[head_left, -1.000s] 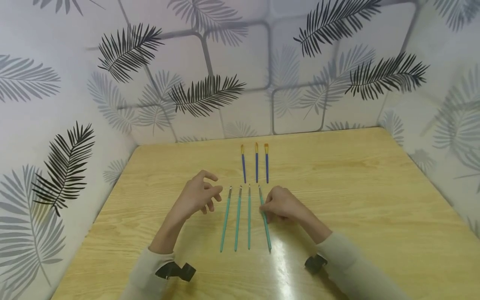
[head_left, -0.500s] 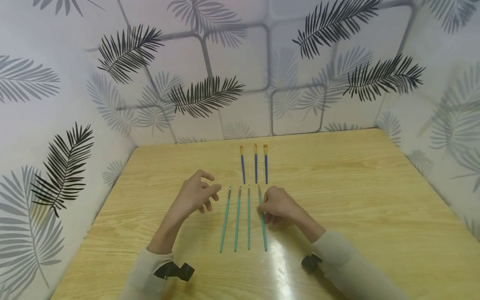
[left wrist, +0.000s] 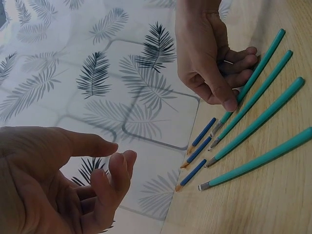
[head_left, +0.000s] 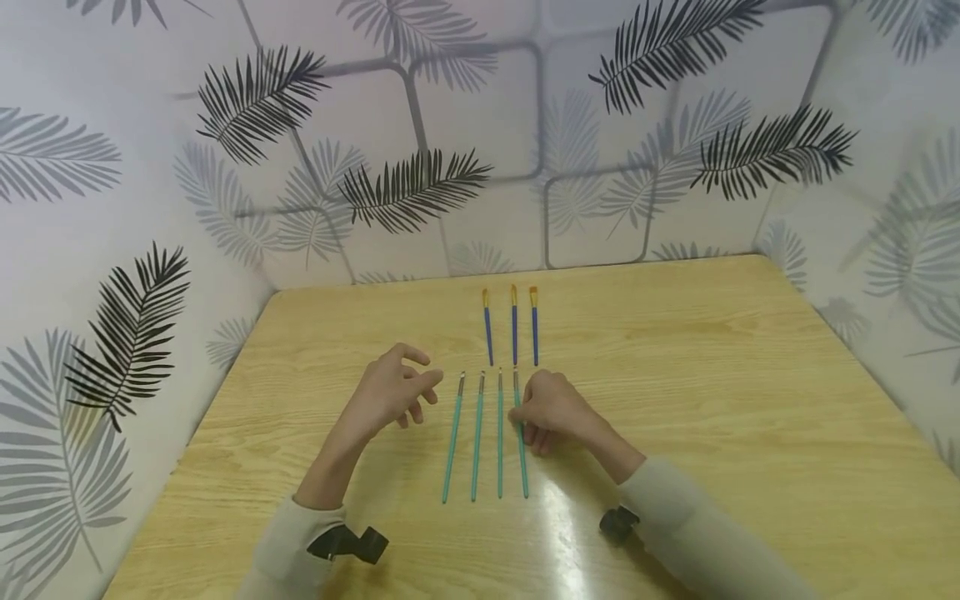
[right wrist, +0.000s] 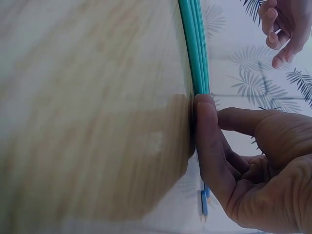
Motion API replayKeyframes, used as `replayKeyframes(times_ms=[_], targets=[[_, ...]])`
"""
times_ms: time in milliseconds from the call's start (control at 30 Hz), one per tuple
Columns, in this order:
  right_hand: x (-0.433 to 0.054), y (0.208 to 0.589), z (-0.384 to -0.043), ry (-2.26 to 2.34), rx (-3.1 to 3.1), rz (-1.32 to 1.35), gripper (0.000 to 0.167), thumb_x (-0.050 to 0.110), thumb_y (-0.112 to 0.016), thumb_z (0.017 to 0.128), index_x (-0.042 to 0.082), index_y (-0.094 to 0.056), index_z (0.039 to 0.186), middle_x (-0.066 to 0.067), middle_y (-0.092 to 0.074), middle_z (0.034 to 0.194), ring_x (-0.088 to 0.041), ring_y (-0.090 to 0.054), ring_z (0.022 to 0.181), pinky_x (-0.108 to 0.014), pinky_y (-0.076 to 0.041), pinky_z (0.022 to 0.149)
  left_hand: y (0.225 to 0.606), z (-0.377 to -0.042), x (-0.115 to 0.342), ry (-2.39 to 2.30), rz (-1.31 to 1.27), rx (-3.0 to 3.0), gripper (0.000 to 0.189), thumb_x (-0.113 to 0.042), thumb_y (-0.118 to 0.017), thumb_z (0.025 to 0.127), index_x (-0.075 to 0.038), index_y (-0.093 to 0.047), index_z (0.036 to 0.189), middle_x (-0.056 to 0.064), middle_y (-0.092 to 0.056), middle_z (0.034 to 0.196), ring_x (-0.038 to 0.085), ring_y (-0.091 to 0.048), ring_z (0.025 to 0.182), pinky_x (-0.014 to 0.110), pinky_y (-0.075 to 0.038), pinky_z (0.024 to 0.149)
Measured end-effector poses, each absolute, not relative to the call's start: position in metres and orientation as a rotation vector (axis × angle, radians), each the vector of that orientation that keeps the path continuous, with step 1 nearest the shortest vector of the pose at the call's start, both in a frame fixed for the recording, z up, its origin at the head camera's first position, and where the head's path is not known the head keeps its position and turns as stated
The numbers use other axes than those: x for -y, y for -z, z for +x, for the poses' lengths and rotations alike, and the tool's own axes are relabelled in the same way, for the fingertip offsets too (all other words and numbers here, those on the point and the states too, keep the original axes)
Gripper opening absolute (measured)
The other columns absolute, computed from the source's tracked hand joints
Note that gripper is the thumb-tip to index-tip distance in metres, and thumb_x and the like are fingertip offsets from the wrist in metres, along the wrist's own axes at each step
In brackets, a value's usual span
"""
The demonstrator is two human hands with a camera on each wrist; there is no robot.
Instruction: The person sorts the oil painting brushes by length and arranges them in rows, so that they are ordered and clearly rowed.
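Observation:
Several teal-handled paintbrushes (head_left: 477,442) lie side by side on the table, bristle ends away from me. My right hand (head_left: 551,406) pinches the rightmost teal paintbrush (head_left: 522,462) near its upper middle, between thumb and fingers. That brush is low at the table and almost parallel to its neighbour. In the right wrist view, the fingertips (right wrist: 204,105) cover part of the teal handles. To the left of the row hovers my left hand (head_left: 386,392), fingers loosely bent and holding nothing; the left wrist view shows its thumb and fingers apart from any brush.
Beyond the teal row lie 3 shorter blue-handled paintbrushes (head_left: 514,333) with golden-brown bristles. The wooden table (head_left: 675,358) meets a leaf-patterned wall (head_left: 480,125) at the back. Dark camera mounts (head_left: 348,543) sit at both wrists.
My right hand has shifted slightly left, and the rightmost teal paintbrush has swung its near end left, closer to its neighbour. My left hand has hardly moved.

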State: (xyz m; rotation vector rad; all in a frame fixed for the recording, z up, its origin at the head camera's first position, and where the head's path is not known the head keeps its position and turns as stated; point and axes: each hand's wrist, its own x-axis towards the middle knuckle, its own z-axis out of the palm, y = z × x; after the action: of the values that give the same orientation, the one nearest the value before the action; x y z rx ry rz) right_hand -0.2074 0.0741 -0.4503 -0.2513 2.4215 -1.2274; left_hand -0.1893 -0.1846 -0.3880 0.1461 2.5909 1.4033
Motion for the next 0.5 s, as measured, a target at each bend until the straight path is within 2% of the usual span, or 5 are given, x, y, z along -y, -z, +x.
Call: replayKeyframes(times_ms=[267, 400, 500], targets=[[-0.077, 0.448, -0.206, 1.225, -2.42, -0.257, 0.03, 0.008, -0.072, 0.093, -0.002, -0.07, 0.066, -0.012, -0.069, 0.059, -0.024, -0.069, 0.047, -0.034, -0.059, 0.048, 0.389, -0.19, 0.184, -1.403, 0.136, -2.588, 0.04, -0.025, -0.065, 0.101, -0.003, -0.054, 0.132, 0.01, -0.074, 0.081, 0.031, -0.067, 0.056, 0.028, -0.05, 0.047], [-0.083, 0.446, -0.207, 1.215, -2.426, -0.249, 0.028, 0.012, -0.071, 0.095, -0.002, -0.07, 0.071, -0.012, -0.071, 0.061, -0.025, -0.07, 0.05, -0.034, -0.06, 0.05, 0.388, -0.19, 0.185, -1.4, 0.165, -2.596, 0.039, -0.024, -0.065, 0.101, -0.002, -0.055, 0.131, 0.01, -0.074, 0.081, 0.026, -0.066, 0.053, 0.029, -0.051, 0.047], [-0.09, 0.443, -0.207, 1.211, -2.44, -0.254, 0.027, 0.017, -0.07, 0.097, -0.002, -0.07, 0.078, -0.011, -0.072, 0.063, -0.026, -0.071, 0.052, -0.036, -0.06, 0.052, 0.388, -0.19, 0.187, -1.383, 0.202, -2.614, 0.034, -0.025, -0.065, 0.102, -0.003, -0.059, 0.126, 0.01, -0.074, 0.082, 0.022, -0.066, 0.053, 0.034, -0.054, 0.049]])
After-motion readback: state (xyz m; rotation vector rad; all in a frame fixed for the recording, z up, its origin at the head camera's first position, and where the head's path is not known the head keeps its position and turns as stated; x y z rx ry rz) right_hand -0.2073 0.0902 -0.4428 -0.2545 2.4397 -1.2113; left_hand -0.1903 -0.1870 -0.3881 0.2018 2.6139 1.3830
